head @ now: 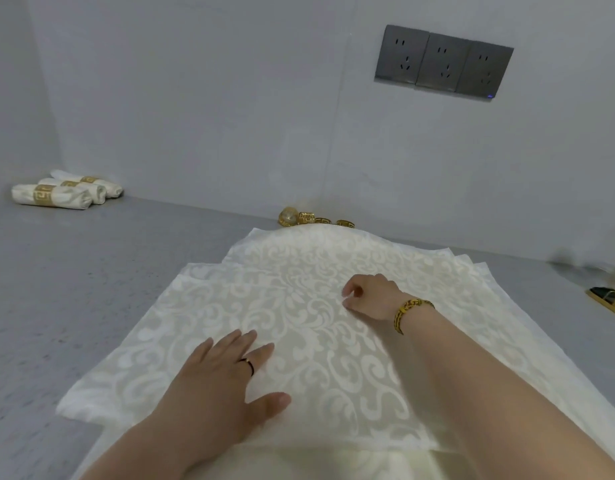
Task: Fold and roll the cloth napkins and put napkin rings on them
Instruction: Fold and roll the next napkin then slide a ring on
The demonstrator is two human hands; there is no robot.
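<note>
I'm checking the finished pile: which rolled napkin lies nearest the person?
The front rolled napkin, whole length showing; the middle roll and rear roll lie partly hidden behind it.

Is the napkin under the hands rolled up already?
No, the napkin lies spread out flat under the left hand, while the rolled napkins sit far off to the side.

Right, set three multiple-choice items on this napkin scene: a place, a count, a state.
1. The loose gold metal napkin rings lie: A by the wall; B in a hand; C at the near edge.
2. How many rolled cream napkins with gold rings lie far left? A one; B three; C five.
3. The left hand is: A flat on the top cream damask napkin; B clenched; C off the cloth.
Answers: 1A, they sit against the wall; 2B, three rolls show; 3A, fingers straight on cloth.
</note>
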